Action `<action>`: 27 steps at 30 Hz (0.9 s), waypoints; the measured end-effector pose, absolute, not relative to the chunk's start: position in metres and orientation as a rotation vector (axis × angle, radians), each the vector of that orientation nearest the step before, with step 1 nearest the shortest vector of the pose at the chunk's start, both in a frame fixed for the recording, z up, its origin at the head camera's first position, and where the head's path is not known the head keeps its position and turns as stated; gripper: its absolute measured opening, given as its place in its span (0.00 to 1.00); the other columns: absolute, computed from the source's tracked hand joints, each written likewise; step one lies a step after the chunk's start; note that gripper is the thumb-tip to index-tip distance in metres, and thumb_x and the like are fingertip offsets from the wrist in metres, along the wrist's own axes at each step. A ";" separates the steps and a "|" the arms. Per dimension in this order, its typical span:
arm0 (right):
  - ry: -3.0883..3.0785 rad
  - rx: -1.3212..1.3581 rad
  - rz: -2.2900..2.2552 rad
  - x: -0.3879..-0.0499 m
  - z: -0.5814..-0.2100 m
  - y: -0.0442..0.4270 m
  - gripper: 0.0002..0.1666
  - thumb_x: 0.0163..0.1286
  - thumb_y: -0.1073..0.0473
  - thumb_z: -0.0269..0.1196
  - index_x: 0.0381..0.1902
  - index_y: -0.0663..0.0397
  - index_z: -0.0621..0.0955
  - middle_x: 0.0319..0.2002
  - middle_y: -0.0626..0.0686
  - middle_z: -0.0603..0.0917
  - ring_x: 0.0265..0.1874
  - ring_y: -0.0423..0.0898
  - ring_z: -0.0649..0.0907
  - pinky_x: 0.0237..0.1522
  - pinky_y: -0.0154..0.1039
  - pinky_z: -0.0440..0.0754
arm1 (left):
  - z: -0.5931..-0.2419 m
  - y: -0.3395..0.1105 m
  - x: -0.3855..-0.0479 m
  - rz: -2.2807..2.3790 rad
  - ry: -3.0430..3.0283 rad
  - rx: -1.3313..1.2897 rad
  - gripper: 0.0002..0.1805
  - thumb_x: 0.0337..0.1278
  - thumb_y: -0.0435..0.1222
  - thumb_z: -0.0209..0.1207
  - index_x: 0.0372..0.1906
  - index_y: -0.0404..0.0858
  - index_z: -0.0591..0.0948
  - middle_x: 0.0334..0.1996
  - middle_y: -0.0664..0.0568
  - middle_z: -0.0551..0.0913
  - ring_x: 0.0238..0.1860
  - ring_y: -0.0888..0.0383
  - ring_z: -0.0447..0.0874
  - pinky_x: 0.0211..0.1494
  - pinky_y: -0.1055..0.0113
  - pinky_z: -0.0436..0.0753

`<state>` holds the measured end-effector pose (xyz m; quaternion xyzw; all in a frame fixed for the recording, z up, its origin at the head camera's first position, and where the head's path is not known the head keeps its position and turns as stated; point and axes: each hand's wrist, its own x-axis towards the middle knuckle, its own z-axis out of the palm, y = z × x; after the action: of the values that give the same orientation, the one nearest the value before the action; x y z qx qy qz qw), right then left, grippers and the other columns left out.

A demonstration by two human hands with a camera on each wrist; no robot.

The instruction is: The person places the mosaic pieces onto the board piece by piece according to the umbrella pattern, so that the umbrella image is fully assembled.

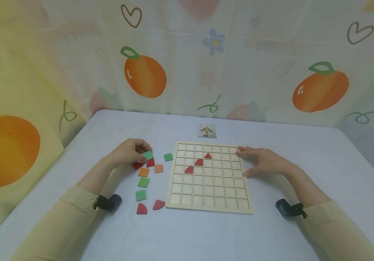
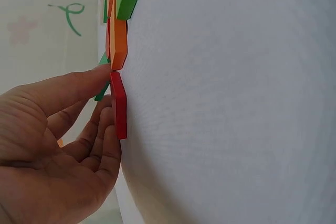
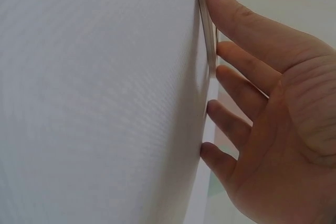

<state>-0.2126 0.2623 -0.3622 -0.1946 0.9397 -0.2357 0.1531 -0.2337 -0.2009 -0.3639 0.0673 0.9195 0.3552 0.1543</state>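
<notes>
A green square tile (image 1: pixel 148 155) is pinched between the thumb and fingers of my left hand (image 1: pixel 128 151); in the left wrist view the tile (image 2: pixel 102 92) tilts behind the thumb of that hand (image 2: pixel 63 129). Red pieces (image 1: pixel 137 165) lie just under the hand, one (image 2: pixel 119 106) close to the fingertips. My right hand (image 1: pixel 265 161) rests with spread fingers on the right edge of the wooden grid board (image 1: pixel 209 211), thumb against its side (image 3: pixel 209 35). On the board sit a red triangle (image 1: pixel 208 156) and two red quarter-round pieces (image 1: pixel 198 162), set in a diagonal.
Left of the board lie orange squares (image 1: pixel 143 172), several green squares (image 1: pixel 143 182) and, near its lower left corner, two red quarter-rounds (image 1: pixel 142 208). A small picture card (image 1: pixel 207 130) lies behind the board. A patterned curtain (image 1: pixel 180 72) hangs behind the table.
</notes>
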 end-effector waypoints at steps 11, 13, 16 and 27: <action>2.691 -0.573 -0.681 -0.214 -0.362 0.264 0.51 0.56 0.42 0.79 0.74 0.52 0.75 0.81 0.56 0.65 0.81 0.66 0.60 0.77 0.70 0.59 | -0.364 -0.199 -0.236 1.012 2.654 0.199 0.18 0.62 0.32 0.66 0.57 0.37 0.82 0.52 0.38 0.82 0.49 0.47 0.79 0.44 0.69 0.84; 2.691 -0.575 -0.680 -0.215 -0.362 0.263 0.51 0.56 0.42 0.79 0.74 0.52 0.75 0.81 0.56 0.65 0.81 0.66 0.60 0.77 0.71 0.59 | -0.364 -0.199 -0.236 1.007 2.660 0.177 0.17 0.63 0.31 0.65 0.57 0.37 0.83 0.53 0.37 0.82 0.48 0.47 0.79 0.43 0.70 0.84; 2.692 -0.576 -0.679 -0.215 -0.363 0.263 0.51 0.56 0.42 0.79 0.74 0.52 0.75 0.81 0.56 0.65 0.81 0.66 0.60 0.77 0.71 0.59 | -0.363 -0.199 -0.236 1.008 2.668 0.154 0.17 0.65 0.31 0.63 0.57 0.36 0.83 0.52 0.37 0.83 0.45 0.48 0.81 0.41 0.70 0.83; 2.692 -0.550 -0.666 -0.214 -0.363 0.262 0.51 0.56 0.42 0.79 0.74 0.51 0.75 0.81 0.56 0.65 0.81 0.67 0.60 0.77 0.71 0.59 | -0.358 -0.197 -0.233 1.069 2.678 0.127 0.15 0.68 0.34 0.63 0.56 0.32 0.84 0.45 0.42 0.83 0.44 0.50 0.78 0.42 0.70 0.79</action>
<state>-0.2140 0.2620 -0.3627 -0.1922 0.9405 -0.2326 0.1564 -0.2330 -0.1972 -0.3581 0.0436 0.9202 0.3674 0.1276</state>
